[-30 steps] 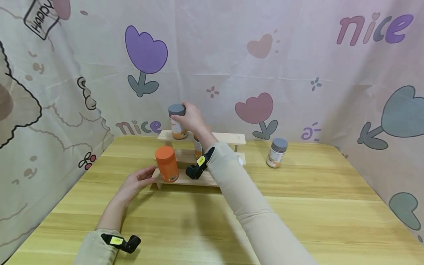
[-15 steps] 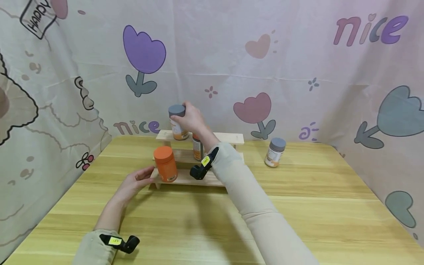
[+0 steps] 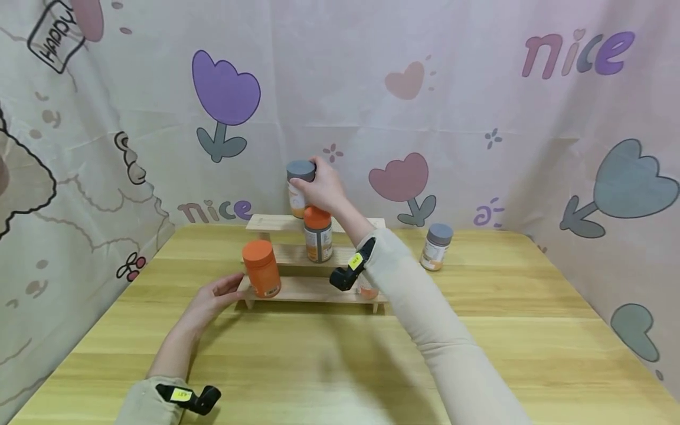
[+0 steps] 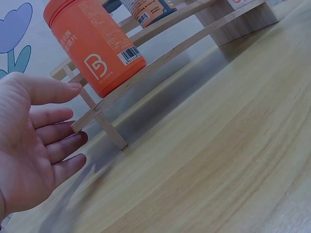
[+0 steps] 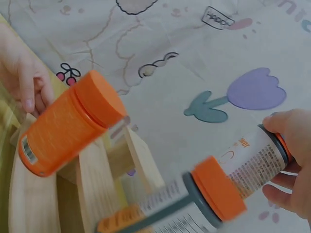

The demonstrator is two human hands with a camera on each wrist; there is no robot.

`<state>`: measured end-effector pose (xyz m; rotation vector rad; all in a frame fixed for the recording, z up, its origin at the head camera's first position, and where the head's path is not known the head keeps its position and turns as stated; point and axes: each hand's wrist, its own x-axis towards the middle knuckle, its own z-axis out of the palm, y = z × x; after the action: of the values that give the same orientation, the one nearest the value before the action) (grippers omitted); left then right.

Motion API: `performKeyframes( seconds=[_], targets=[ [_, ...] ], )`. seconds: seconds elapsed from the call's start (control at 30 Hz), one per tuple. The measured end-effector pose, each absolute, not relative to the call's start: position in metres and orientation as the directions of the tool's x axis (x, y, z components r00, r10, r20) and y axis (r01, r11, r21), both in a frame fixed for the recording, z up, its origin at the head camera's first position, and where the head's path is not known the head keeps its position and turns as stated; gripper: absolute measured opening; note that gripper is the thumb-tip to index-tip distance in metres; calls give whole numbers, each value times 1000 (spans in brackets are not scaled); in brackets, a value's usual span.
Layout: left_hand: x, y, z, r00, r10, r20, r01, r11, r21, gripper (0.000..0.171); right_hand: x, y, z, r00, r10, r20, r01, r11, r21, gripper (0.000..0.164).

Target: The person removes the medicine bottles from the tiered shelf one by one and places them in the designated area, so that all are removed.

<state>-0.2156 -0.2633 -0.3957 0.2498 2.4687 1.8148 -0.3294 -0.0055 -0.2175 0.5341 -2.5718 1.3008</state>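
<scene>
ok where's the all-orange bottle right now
In the head view, the orange bottle stands at the left end of the bottom shelf, beside the left hand.

Even, diffuse light is recorded in the head view, apparently cast from above. A soft-edged shadow is thrown on the table beside the right sleeve; the backdrop is shaded toward the right. The left wrist view is dimmer and cooler, shadow being cast beneath the rack. In the right wrist view, the orange-capped jar is softened by blur.
</scene>
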Motion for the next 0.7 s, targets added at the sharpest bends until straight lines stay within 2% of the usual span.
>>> performKeyframes(
  seconds=[0.17, 0.33, 0.7],
  targets=[
    [-215, -265, -396, -986, 161, 37, 87, 310, 947, 62, -331, 15, -215, -910, -178, 374, -411, 513, -754, 55],
    [-213, -264, -396, -987, 159, 31, 79, 306, 949, 63, -334, 39, -216, -908, -127, 400, -401, 543, -738, 50],
    [-214, -262, -398, -985, 171, 36, 85, 289, 954, 62, -342, 93, -223, -913, -23, 407, -347, 567, -747, 52]
  ],
)
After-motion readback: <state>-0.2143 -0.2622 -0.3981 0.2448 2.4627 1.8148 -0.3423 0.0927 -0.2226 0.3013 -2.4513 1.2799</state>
